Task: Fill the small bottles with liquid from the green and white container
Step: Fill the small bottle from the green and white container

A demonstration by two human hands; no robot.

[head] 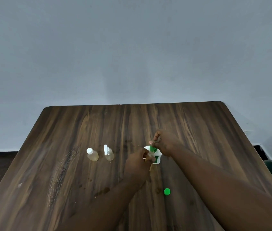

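As hands sit now: L hand (137,161) curled round smth small & clear, prob. a third small bottle (151,155), held right in front of the green and white container (157,158). R hand (165,144) pinches a green piece (152,147) w/ thumb + forefinger just above that bottle. Blurred, so can't tell if it's a funnel, nozzle or dropper.
Container: seems upright on tabletop (82,130), mid-right. Its green cap (167,191) is off, lying nearer me, well apart from it.
Filled btls: capped bottle (92,155) & spray bottle (108,153) off to the left, side by side. Both hold yellowish liquid, tops on.
Risk 1, spill: held bottle's mouth looks narrow. If green piece sits off-centre, liquid runs down the outside onto my fingers & tabletop.
Risk 2, tip-over: container is open & both hands crowd it. A knock from L knuckles could topple it, contents out.
Risk 3, overfill: my own fingers hide the level, so I can't judge when to stop. Result: overflow.
Risk 4, slip: wet fingers on small smooth plastic, and the bottle could drop.
Risk 5, cap: round, loose, close by my R forearm. A brush could send it rolling.
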